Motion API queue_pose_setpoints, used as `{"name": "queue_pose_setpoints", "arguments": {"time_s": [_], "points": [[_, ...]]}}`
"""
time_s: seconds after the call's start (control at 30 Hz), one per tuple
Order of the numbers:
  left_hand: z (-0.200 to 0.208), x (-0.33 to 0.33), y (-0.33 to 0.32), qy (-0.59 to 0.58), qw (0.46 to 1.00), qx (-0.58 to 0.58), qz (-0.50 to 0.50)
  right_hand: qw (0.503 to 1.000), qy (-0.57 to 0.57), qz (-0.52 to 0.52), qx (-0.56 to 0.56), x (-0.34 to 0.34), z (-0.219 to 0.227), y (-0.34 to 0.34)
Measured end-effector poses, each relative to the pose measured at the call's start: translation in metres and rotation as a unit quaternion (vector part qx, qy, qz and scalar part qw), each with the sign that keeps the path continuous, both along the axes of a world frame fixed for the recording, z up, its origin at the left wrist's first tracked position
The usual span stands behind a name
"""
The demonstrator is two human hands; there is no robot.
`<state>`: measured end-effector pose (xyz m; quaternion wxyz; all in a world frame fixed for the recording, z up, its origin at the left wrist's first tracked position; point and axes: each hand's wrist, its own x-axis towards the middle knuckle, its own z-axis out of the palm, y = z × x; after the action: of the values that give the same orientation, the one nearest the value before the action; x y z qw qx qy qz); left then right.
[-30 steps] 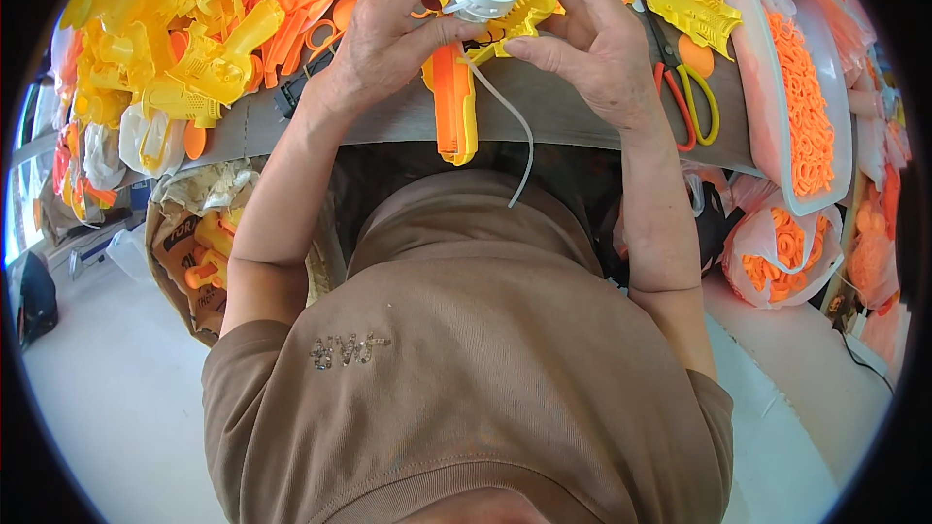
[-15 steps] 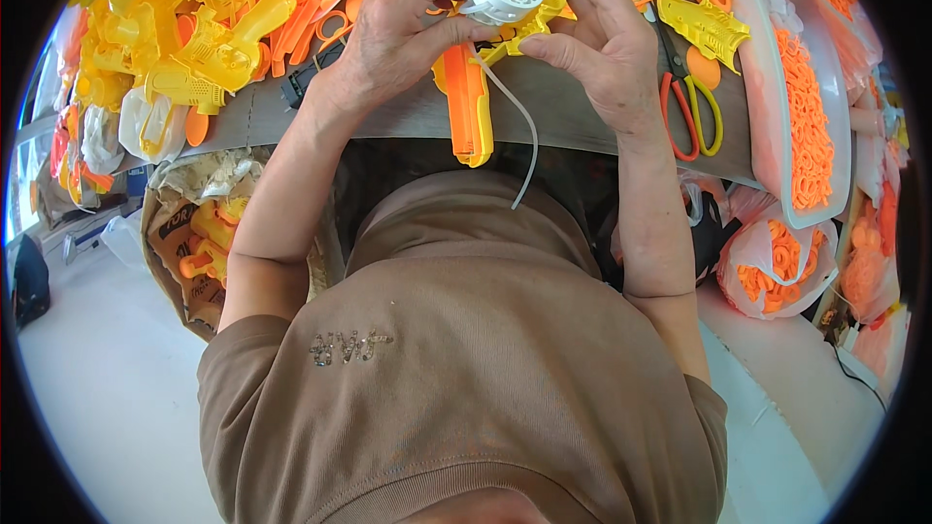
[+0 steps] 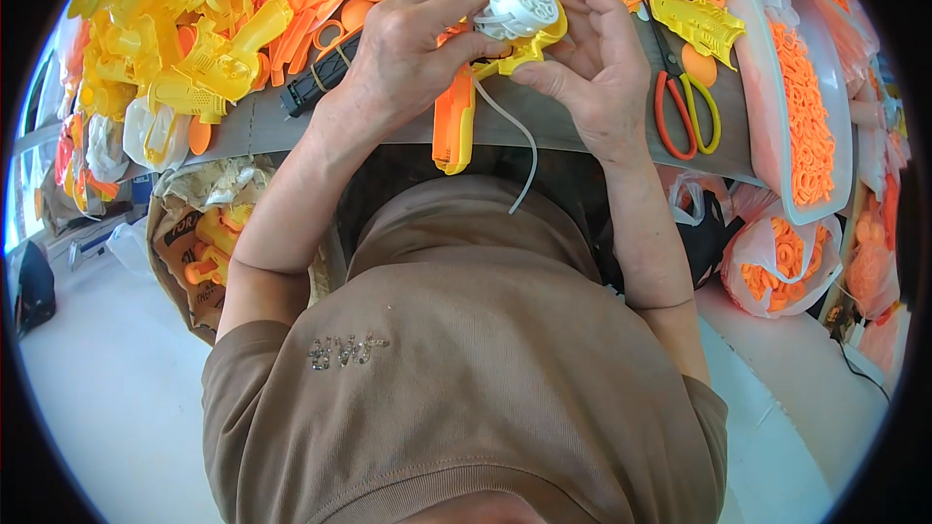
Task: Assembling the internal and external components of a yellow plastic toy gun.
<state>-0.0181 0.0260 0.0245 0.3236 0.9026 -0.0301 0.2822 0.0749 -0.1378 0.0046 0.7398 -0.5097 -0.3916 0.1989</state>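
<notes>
In front of me, at the table's near edge, my left hand [image 3: 403,53] has its thumb and fingers closed on a white plastic cylinder [image 3: 524,6] with round openings in its face. A thin clear tube [image 3: 529,141] hangs in a curve below it. Cupped around the right side of a yellow toy gun shell [image 3: 549,36] is my right hand [image 3: 602,68], its thumb against the lower edge. The cylinder sits tilted at the shell; whether it is seated there I cannot tell. An orange and yellow toy gun handle [image 3: 452,126] points down toward me. My fingers hide the parts behind.
Yellow shells [image 3: 223,58] and orange pieces are heaped at the left. Scissors [image 3: 684,102] with red and yellow handles lie right of my hand, near a bin of orange rings [image 3: 843,175]. A black tool-like object [image 3: 320,78] lies by my left wrist. A paper sack [image 3: 180,262] stands below.
The white cylinder has shifted slightly right and tilted, showing more of its side. The handle has moved a little left and down. Both hands keep their hold.
</notes>
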Motion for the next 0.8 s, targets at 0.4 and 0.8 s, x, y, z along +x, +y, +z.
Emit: {"name": "queue_pose_setpoints", "arguments": {"time_s": [0.4, 0.8], "points": [[-0.006, 0.035, -0.039, 0.091, 0.974, 0.205, -0.033, 0.99, 0.039, -0.006, -0.137, 0.022, -0.034, -0.041], [-0.017, 0.031, -0.025, 0.078, 0.984, 0.158, 0.006, 0.93, -0.222, -0.148, -0.254, 0.011, -0.034, -0.036]]}}
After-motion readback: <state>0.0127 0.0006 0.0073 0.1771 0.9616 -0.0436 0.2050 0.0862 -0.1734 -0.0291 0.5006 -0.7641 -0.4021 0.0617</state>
